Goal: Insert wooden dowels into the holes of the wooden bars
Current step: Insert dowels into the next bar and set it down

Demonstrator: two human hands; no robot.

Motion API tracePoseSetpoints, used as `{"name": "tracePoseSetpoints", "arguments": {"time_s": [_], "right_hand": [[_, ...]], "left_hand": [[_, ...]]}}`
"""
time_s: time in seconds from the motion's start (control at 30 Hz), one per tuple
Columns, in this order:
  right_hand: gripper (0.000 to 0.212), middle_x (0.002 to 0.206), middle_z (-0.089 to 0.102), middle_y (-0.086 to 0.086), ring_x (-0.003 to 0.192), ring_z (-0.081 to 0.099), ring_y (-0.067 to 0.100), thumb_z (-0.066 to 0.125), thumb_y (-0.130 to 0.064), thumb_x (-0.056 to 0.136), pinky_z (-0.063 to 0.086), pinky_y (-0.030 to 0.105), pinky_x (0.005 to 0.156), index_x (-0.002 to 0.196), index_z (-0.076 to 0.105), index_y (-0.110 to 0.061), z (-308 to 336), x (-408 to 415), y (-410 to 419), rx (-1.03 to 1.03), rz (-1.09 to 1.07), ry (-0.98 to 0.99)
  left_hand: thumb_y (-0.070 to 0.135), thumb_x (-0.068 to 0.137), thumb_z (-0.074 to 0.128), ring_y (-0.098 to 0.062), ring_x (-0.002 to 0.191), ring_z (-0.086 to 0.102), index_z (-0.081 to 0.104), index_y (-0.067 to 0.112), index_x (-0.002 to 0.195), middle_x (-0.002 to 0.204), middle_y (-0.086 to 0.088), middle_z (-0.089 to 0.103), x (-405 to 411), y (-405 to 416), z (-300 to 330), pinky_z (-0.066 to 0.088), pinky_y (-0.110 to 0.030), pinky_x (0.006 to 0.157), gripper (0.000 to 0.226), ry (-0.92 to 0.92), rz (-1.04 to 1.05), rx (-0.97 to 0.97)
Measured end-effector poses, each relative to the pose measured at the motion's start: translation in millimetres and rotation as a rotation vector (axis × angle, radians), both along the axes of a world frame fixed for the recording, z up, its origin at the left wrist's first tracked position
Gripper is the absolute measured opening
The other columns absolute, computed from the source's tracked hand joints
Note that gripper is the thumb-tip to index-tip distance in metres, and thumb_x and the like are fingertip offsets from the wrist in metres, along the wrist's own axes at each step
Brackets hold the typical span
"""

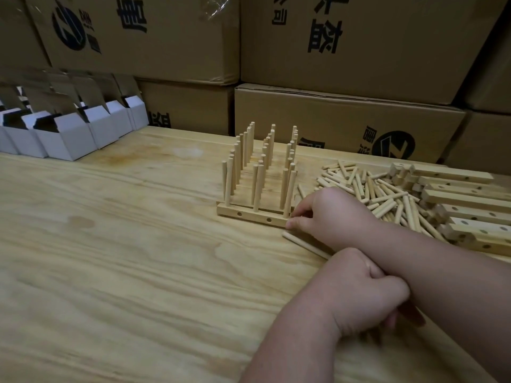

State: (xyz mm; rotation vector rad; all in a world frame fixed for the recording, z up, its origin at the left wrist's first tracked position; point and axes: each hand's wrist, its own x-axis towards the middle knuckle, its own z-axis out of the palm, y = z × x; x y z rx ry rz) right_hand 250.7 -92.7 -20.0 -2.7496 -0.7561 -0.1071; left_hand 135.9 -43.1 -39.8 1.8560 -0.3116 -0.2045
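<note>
While the front bar [253,217] lies on the table [124,244] at the near edge of a row of bars set side by side, every place here is given from that bar. Dowels [258,186] stand upright in it, some leaning a bit, and more upright dowels fill the bars behind it in three lines. Two side holes show on its near face.

The right hand [327,214] is at the bar's right end, arm coming in from the right. Thumb and forefinger are curled in and pinch that end; the other fingers are tucked under (not visible).

The left hand [359,288] is nearer the camera than the bar and to its right, crossing under the right forearm. It is a tight fist, fingers curled round a loose dowel [304,243] whose free end sticks out toward the bar's right end and lies just short of it. The far side of the fist is blurred.

Right of the bar, a dowel pile [387,192] lies beyond the right hand, and further right a stack of spare bars [464,200] with open holes. Far left of the bar sit white boxes [69,136]; behind it, brown cartons [345,123].
</note>
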Motion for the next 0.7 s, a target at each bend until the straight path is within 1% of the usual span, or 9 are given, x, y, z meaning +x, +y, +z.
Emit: {"name": "tracePoseSetpoints", "arguments": {"time_s": [0.1, 0.23, 0.27, 0.33, 0.37, 0.43, 0.53, 0.6, 0.7], "right_hand": [[0.022, 0.075, 0.068, -0.016, 0.072, 0.061, 0.004, 0.07, -0.055, 0.084, 0.058, 0.034, 0.067, 0.089, 0.078, -0.035, 2, 1, 4, -0.048, 0.034, -0.048], [0.024, 0.072, 0.068, -0.014, 0.068, 0.059, 0.005, 0.067, -0.054, 0.085, 0.056, 0.032, 0.061, 0.083, 0.077, -0.033, 2, 3, 8, -0.095, 0.065, -0.099], [0.024, 0.071, 0.067, -0.013, 0.067, 0.059, 0.006, 0.067, -0.054, 0.085, 0.055, 0.03, 0.059, 0.082, 0.077, -0.032, 2, 4, 9, -0.109, 0.066, -0.111], [0.025, 0.069, 0.066, -0.013, 0.067, 0.058, 0.007, 0.066, -0.054, 0.085, 0.051, 0.026, 0.056, 0.08, 0.076, -0.031, 1, 5, 10, -0.13, 0.069, -0.13], [0.026, 0.069, 0.066, -0.013, 0.067, 0.058, 0.008, 0.066, -0.054, 0.085, 0.05, 0.025, 0.056, 0.078, 0.075, -0.03, 1, 6, 11, -0.136, 0.073, -0.135], [0.026, 0.069, 0.065, -0.013, 0.068, 0.059, 0.01, 0.065, -0.054, 0.086, 0.05, 0.026, 0.056, 0.076, 0.072, -0.031, 1, 7, 13, -0.147, 0.084, -0.142], [0.026, 0.07, 0.064, -0.013, 0.069, 0.058, 0.01, 0.065, -0.053, 0.086, 0.053, 0.029, 0.059, 0.073, 0.07, -0.031, 2, 9, 17, -0.155, 0.101, -0.151], [0.027, 0.068, 0.063, -0.013, 0.066, 0.056, 0.007, 0.065, -0.052, 0.087, 0.051, 0.027, 0.057, 0.072, 0.07, -0.03, 2, 9, 18, -0.159, 0.118, -0.163], [0.028, 0.067, 0.062, -0.013, 0.064, 0.054, 0.005, 0.065, -0.051, 0.087, 0.046, 0.026, 0.053, 0.069, 0.068, -0.03, 2, 11, 20, -0.171, 0.129, -0.177]], "left_hand": [[0.023, 0.072, 0.05, -0.002, 0.035, 0.044, 0.06, 0.02, 0.039, 0.034, 0.006, 0.05, 0, 1, 0, 0.037, -0.014, 0.042, 0.034, 0.012, 0.0, -0.019], [0.024, 0.07, 0.048, -0.004, 0.039, 0.045, 0.062, 0.025, 0.037, 0.039, 0.005, 0.056, 1, 0, -1, 0.042, -0.022, 0.052, 0.036, 0.046, 0.003, -0.047], [0.025, 0.07, 0.048, -0.006, 0.04, 0.046, 0.062, 0.025, 0.037, 0.042, 0.002, 0.058, 1, 0, -2, 0.043, -0.023, 0.054, 0.036, 0.049, 0.008, -0.06], [0.025, 0.068, 0.047, -0.011, 0.043, 0.048, 0.062, 0.024, 0.037, 0.054, -0.01, 0.068, 2, -1, -3, 0.044, -0.025, 0.056, 0.034, 0.058, 0.016, -0.086], [0.025, 0.068, 0.047, -0.013, 0.045, 0.048, 0.063, 0.023, 0.039, 0.061, -0.015, 0.07, 3, -1, -4, 0.044, -0.026, 0.057, 0.033, 0.066, 0.019, -0.096], [0.025, 0.067, 0.047, -0.015, 0.047, 0.049, 0.068, 0.018, 0.046, 0.068, -0.019, 0.072, 4, -1, -6, 0.045, -0.027, 0.057, 0.031, 0.077, 0.028, -0.117], [0.025, 0.068, 0.047, -0.015, 0.051, 0.052, 0.074, 0.007, 0.062, 0.07, -0.019, 0.073, 5, -1, -7, 0.045, -0.027, 0.059, 0.033, 0.083, 0.037, -0.132], [0.025, 0.069, 0.047, -0.016, 0.054, 0.053, 0.077, 0.005, 0.068, 0.07, -0.019, 0.073, 6, 0, -8, 0.046, -0.028, 0.062, 0.035, 0.086, 0.039, -0.132], [0.025, 0.07, 0.047, -0.016, 0.055, 0.052, 0.078, 0.007, 0.07, 0.07, -0.019, 0.073, 6, 2, -7, 0.047, -0.029, 0.063, 0.035, 0.088, 0.037, -0.136]]}}
